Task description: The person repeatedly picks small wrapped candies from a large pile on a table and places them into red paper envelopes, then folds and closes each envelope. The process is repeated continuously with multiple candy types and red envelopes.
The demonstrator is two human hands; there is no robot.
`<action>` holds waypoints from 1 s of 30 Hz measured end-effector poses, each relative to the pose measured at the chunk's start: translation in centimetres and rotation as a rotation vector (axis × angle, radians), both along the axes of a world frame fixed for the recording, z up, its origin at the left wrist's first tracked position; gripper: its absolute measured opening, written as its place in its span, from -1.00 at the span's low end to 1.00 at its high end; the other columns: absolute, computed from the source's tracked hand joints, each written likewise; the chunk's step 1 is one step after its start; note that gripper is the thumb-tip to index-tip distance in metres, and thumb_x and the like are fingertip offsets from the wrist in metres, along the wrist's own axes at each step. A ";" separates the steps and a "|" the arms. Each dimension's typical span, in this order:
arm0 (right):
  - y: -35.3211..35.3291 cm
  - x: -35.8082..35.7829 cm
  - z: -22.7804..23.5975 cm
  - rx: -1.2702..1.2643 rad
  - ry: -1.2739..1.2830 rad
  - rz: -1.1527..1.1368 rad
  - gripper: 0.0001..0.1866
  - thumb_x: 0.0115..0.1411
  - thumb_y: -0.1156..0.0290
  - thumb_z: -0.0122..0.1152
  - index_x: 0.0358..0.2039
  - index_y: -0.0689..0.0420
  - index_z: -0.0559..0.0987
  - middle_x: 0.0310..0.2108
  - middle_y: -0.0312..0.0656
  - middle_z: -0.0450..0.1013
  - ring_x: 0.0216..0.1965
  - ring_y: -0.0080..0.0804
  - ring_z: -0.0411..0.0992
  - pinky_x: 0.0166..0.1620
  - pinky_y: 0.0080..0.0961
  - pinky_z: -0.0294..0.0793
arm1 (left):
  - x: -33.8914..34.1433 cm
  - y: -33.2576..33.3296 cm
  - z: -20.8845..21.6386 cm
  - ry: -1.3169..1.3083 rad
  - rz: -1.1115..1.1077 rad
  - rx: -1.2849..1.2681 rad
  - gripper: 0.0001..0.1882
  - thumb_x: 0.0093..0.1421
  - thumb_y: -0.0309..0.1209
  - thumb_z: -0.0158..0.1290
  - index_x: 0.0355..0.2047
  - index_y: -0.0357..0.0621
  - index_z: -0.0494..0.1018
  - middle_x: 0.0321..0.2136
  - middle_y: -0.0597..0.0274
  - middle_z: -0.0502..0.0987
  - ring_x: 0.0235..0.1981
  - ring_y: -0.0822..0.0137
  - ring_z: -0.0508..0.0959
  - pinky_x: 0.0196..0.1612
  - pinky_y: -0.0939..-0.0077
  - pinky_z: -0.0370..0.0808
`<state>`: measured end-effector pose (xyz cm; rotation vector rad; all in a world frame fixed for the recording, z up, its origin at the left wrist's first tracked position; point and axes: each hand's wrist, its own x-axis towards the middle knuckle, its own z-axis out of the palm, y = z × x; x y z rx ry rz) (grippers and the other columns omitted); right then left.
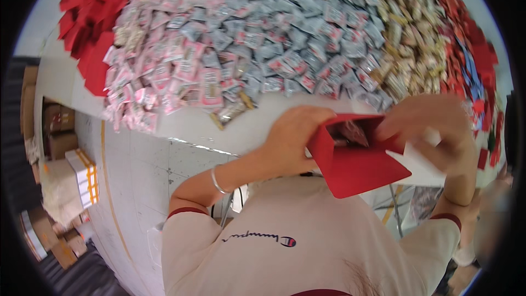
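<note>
A red paper box (364, 170) with its top flap folded out toward me is held over the front edge of the table. Gripping its left side is my left hand (296, 137), with a bangle on that wrist. Small wrapped packets (353, 131) show inside the box. My right hand (433, 123) is at the box's right side, its fingertips near the opening. Motion smears those fingers, so I cannot tell whether they hold anything. Just left of my left hand, a gold-wrapped packet (233, 112) lies near the table edge.
Heaps of pink packets (181, 66), grey-blue packets (290, 16) and gold packets (413, 38) cover the white table (186, 134). Red paper pieces (90, 0) are stacked at the far left. Cartons (68, 186) stand on the floor at left. Another person's arm (466, 252) shows at lower right.
</note>
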<state>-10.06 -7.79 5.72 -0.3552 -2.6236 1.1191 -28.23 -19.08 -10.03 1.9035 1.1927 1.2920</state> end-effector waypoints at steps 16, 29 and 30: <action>11.8 -25.7 -11.7 0.715 -0.218 0.187 -0.79 -0.11 0.40 0.07 -0.41 0.17 0.51 -0.49 -0.07 0.46 -0.33 -0.11 0.44 -0.17 -0.14 0.34 | 0.1 -0.6 -0.4 -0.068 -0.017 -0.089 -0.31 -0.29 -0.36 0.26 -0.09 -0.14 0.24 -0.16 0.08 0.40 -0.16 0.02 0.40 -0.11 0.27 0.34; 2.0 -1.5 -0.4 -0.022 -0.065 0.333 -0.74 -0.05 0.26 0.20 -0.43 0.18 0.52 -0.49 -0.06 0.42 -0.46 -0.27 0.38 -0.40 -0.41 0.33 | 2.9 -1.9 -1.4 -0.224 0.161 -0.135 -0.30 -0.29 -0.32 0.33 -0.14 -0.15 0.22 -0.16 0.01 0.43 -0.20 0.08 0.48 -0.17 0.35 0.42; 1.0 -0.5 -0.5 0.071 -0.122 0.288 -0.69 -0.05 0.22 0.22 -0.38 0.19 0.51 -0.43 -0.09 0.43 -0.40 -0.26 0.39 -0.36 -0.40 0.34 | 3.2 -1.7 -1.2 -0.209 0.139 -0.175 -0.30 -0.29 -0.32 0.34 -0.14 -0.16 0.23 -0.16 0.01 0.43 -0.20 0.08 0.48 -0.17 0.35 0.42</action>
